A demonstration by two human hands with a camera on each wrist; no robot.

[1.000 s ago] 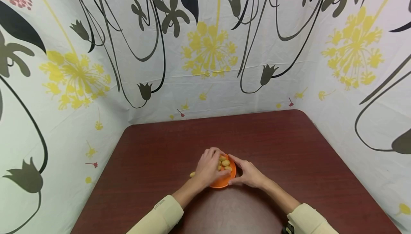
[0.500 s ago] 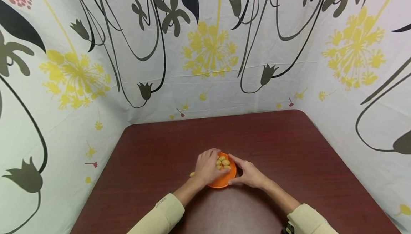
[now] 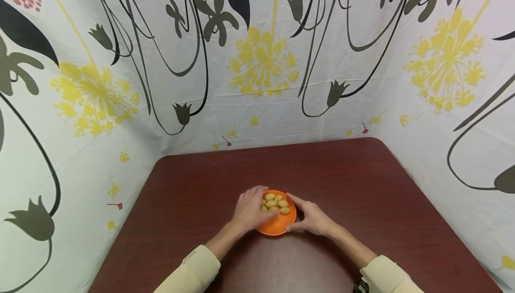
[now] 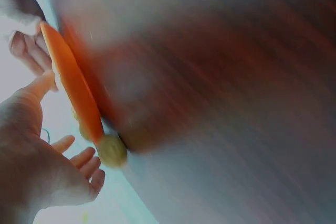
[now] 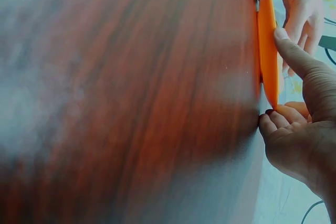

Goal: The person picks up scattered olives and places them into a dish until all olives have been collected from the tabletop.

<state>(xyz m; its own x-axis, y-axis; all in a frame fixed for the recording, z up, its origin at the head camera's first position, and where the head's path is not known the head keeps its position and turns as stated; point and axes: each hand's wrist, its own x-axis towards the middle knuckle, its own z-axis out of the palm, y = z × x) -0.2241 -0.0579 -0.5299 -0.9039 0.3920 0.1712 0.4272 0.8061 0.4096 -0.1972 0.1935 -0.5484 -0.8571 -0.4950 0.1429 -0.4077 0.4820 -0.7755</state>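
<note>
An orange plate (image 3: 275, 227) holds several small yellow-green oval pieces (image 3: 271, 204), whose exact kind I cannot tell. My left hand (image 3: 246, 209) lies over the plate's left side, its thumb stretched across the pieces and its fingers along the far left edge. Nothing appears pinched in it. On the opposite side, my right hand (image 3: 314, 218) holds the rim with thumb at the near edge and fingers at the far edge. The left wrist view shows one round piece (image 4: 112, 151) at the plate's end, close to the left fingertips (image 4: 96, 178).
A dark red-brown wooden table (image 3: 342, 181) extends around the plate. Behind it and at both sides hangs a white cloth (image 3: 257, 123) with a flower print. Cables (image 5: 314, 209) show past the table edge in the right wrist view.
My left hand has shifted left over the plate, uncovering more pieces. A loose piece seen left of that hand earlier is now out of sight in the head view. The right hand stays put.
</note>
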